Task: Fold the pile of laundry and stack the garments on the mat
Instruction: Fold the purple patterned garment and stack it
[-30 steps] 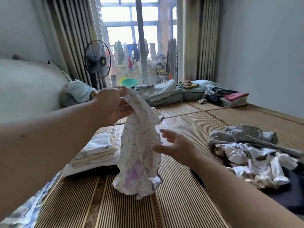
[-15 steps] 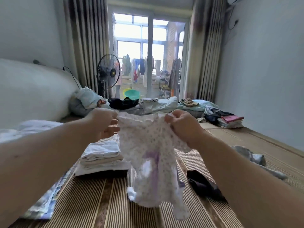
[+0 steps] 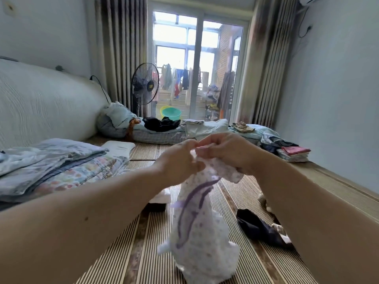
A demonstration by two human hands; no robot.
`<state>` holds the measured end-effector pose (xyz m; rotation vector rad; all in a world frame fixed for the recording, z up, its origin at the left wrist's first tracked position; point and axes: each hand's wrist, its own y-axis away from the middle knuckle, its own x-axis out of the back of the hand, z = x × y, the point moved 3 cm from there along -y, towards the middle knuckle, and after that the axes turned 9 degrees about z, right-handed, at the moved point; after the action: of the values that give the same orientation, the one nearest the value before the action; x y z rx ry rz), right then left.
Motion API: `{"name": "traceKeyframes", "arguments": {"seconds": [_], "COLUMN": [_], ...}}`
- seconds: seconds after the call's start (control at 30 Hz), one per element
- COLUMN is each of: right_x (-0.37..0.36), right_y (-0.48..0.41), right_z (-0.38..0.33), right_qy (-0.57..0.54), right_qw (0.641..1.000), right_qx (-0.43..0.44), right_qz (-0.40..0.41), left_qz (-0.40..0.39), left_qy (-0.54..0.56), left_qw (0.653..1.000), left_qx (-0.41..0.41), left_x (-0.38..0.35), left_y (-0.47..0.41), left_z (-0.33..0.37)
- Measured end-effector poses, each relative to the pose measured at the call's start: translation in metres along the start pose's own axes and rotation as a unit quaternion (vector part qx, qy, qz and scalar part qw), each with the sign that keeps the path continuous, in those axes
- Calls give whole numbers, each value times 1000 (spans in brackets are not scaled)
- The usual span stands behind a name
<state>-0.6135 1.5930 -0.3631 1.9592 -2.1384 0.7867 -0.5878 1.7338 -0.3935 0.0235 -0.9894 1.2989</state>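
a small white cotton garment with tiny dots and purple trim (image 3: 196, 226) is held up in the air above the striped woven straw mat (image 3: 123, 253); its top edge is pinched by both hands, which are brought close together, almost touching; the left hand (image 3: 180, 162) is closed on the fabric from the left, the fingers curled around the bunched upper hem; the right hand (image 3: 225, 150) is closed on the same hem from the right, the fingertips (image 3: 202, 149) pressed onto the cloth; the garment is left hanging straight down between the forearms, its lower end blurred near the bottom edge of the mat. a dark crumpled garment (image 3: 258, 228) is seen lying on the mat towards its right edge, partly hidden by the right forearm; a white folded stack (image 3: 162, 198) is glimpsed on the mat behind the left wrist, mostly covered. folded floral and grey blankets (image 3: 57, 167) are piled at the left edge of the mat; a small stack of folded clothes with a pink top layer (image 3: 295, 153) is set near the far right corner.
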Motion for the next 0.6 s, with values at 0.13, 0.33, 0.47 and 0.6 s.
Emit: {"name": "traceKeyframes", "arguments": {"seconds": [0.13,0.33,0.47,0.6], "right_x": [7,-67,-91,-68], "right_y": [18,75,71,56], "right_z": [19,77,96,93], "right_qy": [-138,-19,67,-42], "right_qw": [982,984,979,971], "right_qx": [-12,-47,-79,-95], "right_qz": [129,171,176,214], "left_qz": [2,101,48,2], "left_qy": [123,293,347,325], "left_qw": [985,908,892,911], "left_qx": [121,283,287,253], "left_x": [6,11,16,35], "left_y": [-3,-1,-3,-1], "left_z": [-12,-27,-23,-44]}}
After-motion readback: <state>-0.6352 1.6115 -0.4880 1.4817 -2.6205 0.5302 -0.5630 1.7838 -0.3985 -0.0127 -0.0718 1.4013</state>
